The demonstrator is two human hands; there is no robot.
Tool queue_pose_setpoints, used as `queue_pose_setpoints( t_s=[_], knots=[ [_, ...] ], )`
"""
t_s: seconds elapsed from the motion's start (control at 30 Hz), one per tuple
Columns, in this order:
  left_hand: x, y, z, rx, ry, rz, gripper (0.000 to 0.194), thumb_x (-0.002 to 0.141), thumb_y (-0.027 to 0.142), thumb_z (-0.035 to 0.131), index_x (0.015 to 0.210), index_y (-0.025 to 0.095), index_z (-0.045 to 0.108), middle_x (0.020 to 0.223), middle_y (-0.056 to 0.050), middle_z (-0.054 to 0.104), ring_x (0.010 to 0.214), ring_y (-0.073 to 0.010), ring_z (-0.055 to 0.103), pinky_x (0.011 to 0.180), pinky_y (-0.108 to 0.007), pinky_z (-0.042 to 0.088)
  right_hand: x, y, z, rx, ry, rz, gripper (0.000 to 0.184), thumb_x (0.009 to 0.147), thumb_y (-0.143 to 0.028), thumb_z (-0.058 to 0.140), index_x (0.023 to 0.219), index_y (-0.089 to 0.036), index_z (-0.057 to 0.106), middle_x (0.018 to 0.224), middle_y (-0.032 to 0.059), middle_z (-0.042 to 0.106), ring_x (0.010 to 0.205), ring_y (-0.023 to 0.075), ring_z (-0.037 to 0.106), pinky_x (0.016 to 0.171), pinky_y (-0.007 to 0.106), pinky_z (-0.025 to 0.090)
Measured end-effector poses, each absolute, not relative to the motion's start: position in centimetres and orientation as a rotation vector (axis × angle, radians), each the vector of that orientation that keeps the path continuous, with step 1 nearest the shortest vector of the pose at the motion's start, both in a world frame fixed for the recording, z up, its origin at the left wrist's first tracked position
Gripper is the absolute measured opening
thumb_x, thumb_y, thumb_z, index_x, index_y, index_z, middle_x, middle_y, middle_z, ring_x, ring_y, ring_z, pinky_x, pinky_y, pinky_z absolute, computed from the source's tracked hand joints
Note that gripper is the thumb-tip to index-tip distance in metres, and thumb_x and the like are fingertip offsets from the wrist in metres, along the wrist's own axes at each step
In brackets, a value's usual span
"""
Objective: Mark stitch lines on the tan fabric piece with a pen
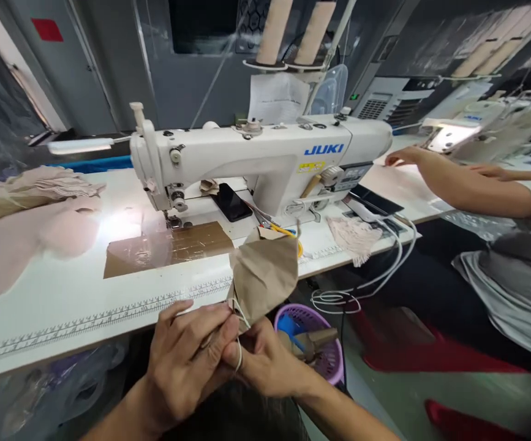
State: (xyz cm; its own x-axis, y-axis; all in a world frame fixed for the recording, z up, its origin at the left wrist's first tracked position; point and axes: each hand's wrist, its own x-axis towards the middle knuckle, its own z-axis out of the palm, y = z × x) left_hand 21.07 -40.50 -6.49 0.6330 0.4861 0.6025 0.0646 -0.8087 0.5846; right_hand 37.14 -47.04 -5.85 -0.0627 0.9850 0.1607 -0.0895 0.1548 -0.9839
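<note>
A tan fabric piece [265,272] stands up from my two hands at the near edge of the white sewing table [63,306]. My left hand [187,358] is closed, its fingers pinching the lower corner of the fabric. My right hand [260,361] is closed too, pressed against the left hand, with a white elastic cord [239,361] looped over a finger. Behind the fabric stands a white JUKI sewing machine [265,159], its needle area lit over a brown taped patch [168,248].
Pink fabric pieces [21,226] lie at the table's left. A black phone [232,202] rests under the machine arm, a lace piece [354,236] at the right. A purple basket [311,340] sits below the table. Another person's arm [458,184] reaches in from the right.
</note>
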Motion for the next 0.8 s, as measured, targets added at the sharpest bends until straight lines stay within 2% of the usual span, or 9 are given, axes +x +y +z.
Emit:
queue_pose_setpoints(
  t_s=[0.07,0.13,0.23,0.33,0.43,0.5,0.6,0.7,0.8],
  knots=[
    [21.3,-38.8,-5.4,2.268,0.289,0.864,0.057,0.067,0.022,0.085,0.120,0.032,0.067,0.121,-0.010,0.068,0.112,-0.0314,0.064,0.107,-0.046,0.040,37.3,-47.4,-6.3,-0.988,-1.188,1.166,0.045,0.089,-0.059,0.055,0.072,-0.017,0.055,0.063,-0.0032,0.043,0.057,0.0099,0.039,0.055,0.022,0.041],
    [22.0,-37.3,-4.3,2.089,0.198,0.684,0.052,0.065,0.023,0.086,0.114,0.029,0.071,0.123,-0.012,0.067,0.113,-0.0332,0.064,0.103,-0.045,0.046,37.4,-48.0,-6.6,-0.936,-1.049,1.210,0.042,0.087,-0.059,0.058,0.081,-0.017,0.055,0.064,-0.0040,0.045,0.055,0.0085,0.040,0.051,0.020,0.039],
    [23.3,-36.3,-3.1,1.780,0.265,0.542,0.038,0.066,0.022,0.086,0.103,0.026,0.076,0.099,-0.011,0.075,0.093,-0.0305,0.072,0.088,-0.040,0.056,37.6,-49.0,-7.2,-0.899,-0.880,1.356,0.045,0.082,-0.062,0.062,0.085,-0.017,0.054,0.063,-0.0044,0.049,0.045,0.0056,0.038,0.042,0.017,0.032],
    [24.0,-36.3,-2.5,1.835,0.439,0.659,0.021,0.076,0.018,0.078,0.096,0.024,0.078,0.085,-0.007,0.077,0.078,-0.0240,0.074,0.077,-0.033,0.060,38.7,-49.3,-7.7,-0.968,-0.765,1.269,0.048,0.078,-0.064,0.064,0.076,-0.016,0.058,0.055,-0.0029,0.049,0.039,0.0061,0.035,0.035,0.018,0.026],
    [23.6,-36.0,-2.3,2.198,0.431,0.952,0.030,0.085,0.009,0.064,0.110,0.024,0.073,0.100,-0.004,0.076,0.090,-0.0190,0.072,0.083,-0.029,0.058,41.8,-48.2,-7.8,-1.006,-0.568,0.929,0.039,0.082,-0.057,0.060,0.078,-0.018,0.059,0.049,-0.0056,0.045,0.036,0.0058,0.030,0.034,0.017,0.023],
    [22.9,-35.4,-2.6,2.431,0.332,1.000,0.038,0.087,0.006,0.059,0.121,0.022,0.066,0.110,-0.005,0.072,0.099,-0.0177,0.069,0.086,-0.027,0.057,44.9,-46.8,-7.2,-1.025,-0.462,0.736,0.031,0.082,-0.052,0.061,0.085,-0.020,0.058,0.050,-0.0079,0.046,0.037,0.0049,0.032,0.036,0.015,0.027],
    [21.3,-33.8,-3.4,2.728,0.202,0.823,0.041,0.092,0.011,0.056,0.132,0.019,0.056,0.126,-0.011,0.063,0.114,-0.0208,0.062,0.092,-0.031,0.056,49.4,-44.5,-5.2,-1.149,-0.236,0.560,0.030,0.079,-0.047,0.067,0.083,-0.018,0.058,0.052,-0.0063,0.047,0.039,0.0065,0.039,0.034,0.014,0.031],
    [19.2,-31.4,-4.4,2.972,0.138,0.619,0.049,0.096,0.031,0.053,0.143,0.021,0.044,0.141,-0.013,0.052,0.126,-0.0283,0.053,0.098,-0.043,0.052,52.0,-43.0,-2.6,-1.246,-0.168,0.627,0.028,0.083,-0.043,0.067,0.076,-0.019,0.053,0.059,-0.0033,0.054,0.047,0.0093,0.051,0.038,0.016,0.041],
    [16.1,-28.8,-4.9,3.152,0.120,0.443,0.066,0.093,0.051,0.050,0.150,0.025,0.032,0.150,-0.009,0.043,0.131,-0.0331,0.048,0.104,-0.049,0.046,52.6,-43.3,-1.1,-1.341,-0.171,0.759,0.027,0.091,-0.042,0.059,0.079,-0.018,0.056,0.076,0.0041,0.064,0.065,0.0141,0.065,0.058,0.022,0.056]
  ],
)
